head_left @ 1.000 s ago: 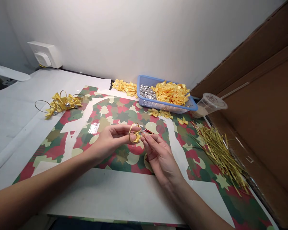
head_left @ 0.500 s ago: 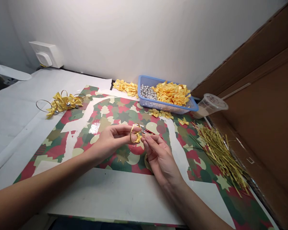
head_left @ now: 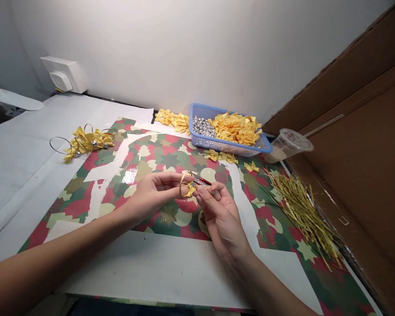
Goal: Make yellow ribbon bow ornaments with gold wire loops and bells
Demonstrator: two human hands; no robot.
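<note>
My left hand is closed, thumb and fingers pinching a yellow ribbon bow with a gold twist tie bent into a loop around the fingertips. My right hand meets it from the right, its thumb and forefinger pinched at the bow's edge, by the tie's end; the exact spot is too small to make out. Just behind the fingertips lies a red-handled tool on the table, partly hidden by my hands.
A blue basket holds yellow bows and silver bells. Loose bows lie beside it. Finished bows with bells and loops are piled at left. Gold twist ties lie at right, near a tilted plastic cup and cardboard.
My right hand's forefinger and other fingers have shifted slightly, and the bow has turned a little. More of the red-handled tool shows. My left hand has hardly moved.
</note>
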